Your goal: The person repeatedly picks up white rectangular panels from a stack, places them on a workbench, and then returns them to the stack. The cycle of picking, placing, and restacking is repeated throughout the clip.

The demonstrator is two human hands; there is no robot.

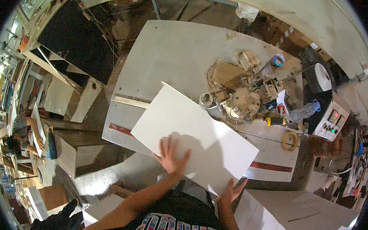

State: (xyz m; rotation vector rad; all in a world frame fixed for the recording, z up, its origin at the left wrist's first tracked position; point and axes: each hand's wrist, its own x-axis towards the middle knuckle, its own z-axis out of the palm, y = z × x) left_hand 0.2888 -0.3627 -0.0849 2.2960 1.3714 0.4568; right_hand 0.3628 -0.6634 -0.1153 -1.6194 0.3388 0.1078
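A white rectangular panel (195, 138) lies at a slant over the near part of a grey worktable (163, 56), its near edge jutting toward my body. My left hand (172, 154) rests flat on top of the panel, fingers spread. At the panel's near right corner, my right hand (230, 191) grips the edge, thumb above and the other fingers partly hidden beside and beneath it. The panel's far edge comes close to a dusty machine head (243, 101) with round metal parts and a ribbed plate (228, 74).
Right of the machine are a clear plastic bottle (305, 111), a yellow tape roll (290, 141) and a control box (332, 119) with lit buttons. White boards (289, 212) stand at the near right, a board box (85, 150) at left. Another person (29, 136) works at far left.
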